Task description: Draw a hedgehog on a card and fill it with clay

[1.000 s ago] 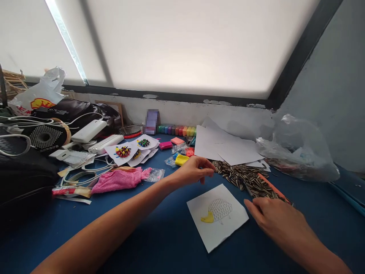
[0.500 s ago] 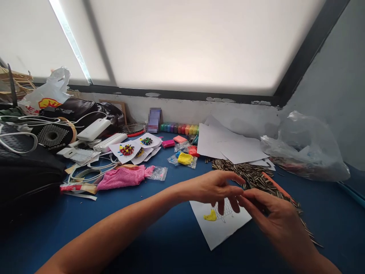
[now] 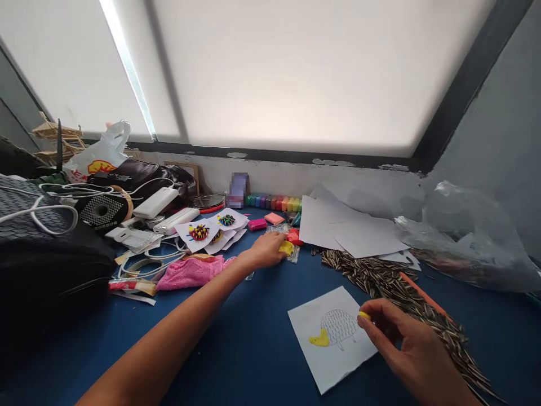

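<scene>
Right fingers [image 3: 377, 338] pinch rounded yellow clay [image 3: 364, 315]; slender striped seeds [image 3: 363, 269] nearby.

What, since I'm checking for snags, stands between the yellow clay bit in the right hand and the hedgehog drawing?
Nothing visible: the right hand pinches the yellow clay bit near the hedgehog drawing. The left hand is away at the yellow clay lump; sunflower seeds lie off the paper.

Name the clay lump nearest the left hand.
Yellow clay, right at the left hand; red clay, pink clay and orange clay lie farther back.
</scene>
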Demonstrator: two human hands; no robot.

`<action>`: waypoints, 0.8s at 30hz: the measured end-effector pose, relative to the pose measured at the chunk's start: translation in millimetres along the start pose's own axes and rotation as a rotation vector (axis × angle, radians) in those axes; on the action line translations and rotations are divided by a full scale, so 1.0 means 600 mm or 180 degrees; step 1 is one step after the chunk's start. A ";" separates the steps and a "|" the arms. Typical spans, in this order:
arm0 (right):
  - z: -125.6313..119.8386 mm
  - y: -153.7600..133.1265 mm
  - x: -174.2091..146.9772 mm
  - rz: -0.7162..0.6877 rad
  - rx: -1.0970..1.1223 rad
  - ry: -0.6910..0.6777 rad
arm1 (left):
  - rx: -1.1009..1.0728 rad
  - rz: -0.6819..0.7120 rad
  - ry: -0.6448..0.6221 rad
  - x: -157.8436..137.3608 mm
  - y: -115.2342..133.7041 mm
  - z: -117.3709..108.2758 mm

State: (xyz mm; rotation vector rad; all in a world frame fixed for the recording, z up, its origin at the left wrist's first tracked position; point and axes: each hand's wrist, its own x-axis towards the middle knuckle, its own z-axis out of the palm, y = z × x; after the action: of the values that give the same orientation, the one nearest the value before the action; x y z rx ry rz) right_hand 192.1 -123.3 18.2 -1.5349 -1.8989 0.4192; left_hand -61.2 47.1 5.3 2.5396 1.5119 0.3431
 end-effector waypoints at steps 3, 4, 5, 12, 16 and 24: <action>-0.001 -0.001 -0.002 0.0051 0.0055 -0.0087 | 0.0017 0.0055 -0.0038 -0.001 0.001 0.001; -0.002 -0.001 -0.002 0.0061 0.0074 -0.0111 | 0.0010 0.0083 -0.0048 -0.001 0.002 -0.001; -0.003 -0.001 -0.002 0.0070 0.0095 -0.0123 | -0.0004 0.0109 -0.0051 -0.001 0.003 -0.004; -0.009 -0.003 0.004 0.0400 0.0452 -0.0108 | -0.0517 0.0165 0.0125 -0.005 0.038 -0.040; -0.012 -0.003 0.013 0.0981 0.1029 -0.0124 | -0.2871 0.0552 -0.0543 -0.019 0.087 -0.045; -0.022 -0.018 0.027 0.1433 0.1625 -0.0046 | -0.3696 0.0563 -0.1026 -0.033 0.137 -0.024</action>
State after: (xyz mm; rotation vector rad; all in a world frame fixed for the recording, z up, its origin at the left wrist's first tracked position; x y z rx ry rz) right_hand 191.0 -112.4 38.9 -1.5821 -1.2973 1.0263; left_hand -5.1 -8.9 38.0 1.6510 0.6249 0.5764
